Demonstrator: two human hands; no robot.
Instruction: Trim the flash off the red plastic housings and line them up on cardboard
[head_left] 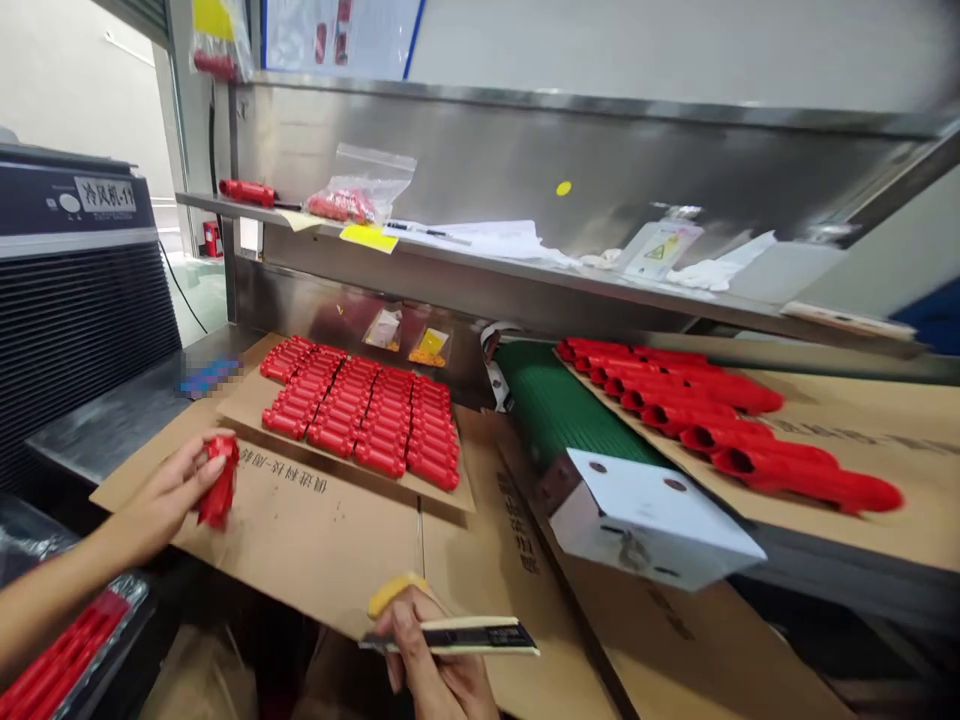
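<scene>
In the head view my left hand (pixel 182 480) is closed around a red plastic part (pixel 219 483), held over the cardboard at the left. The part's lower end is blurred. My right hand (pixel 433 655) grips a utility knife (pixel 480 636) with a pale handle, low in the middle; its narrow tip points left. Something yellow (pixel 395 592) shows at my right fingers, perhaps a finger cover. Beyond both hands, rows of short red tubular parts (pixel 360 410) lie on a cardboard sheet (pixel 442 497).
A green conveyor belt (pixel 551 400) with a white metal end box (pixel 652 515) stands to the right. Larger red hollow parts (pixel 810 478) line the cardboard beyond it. A steel shelf (pixel 480 262) crosses behind. A bin of red parts (pixel 71 650) is at lower left.
</scene>
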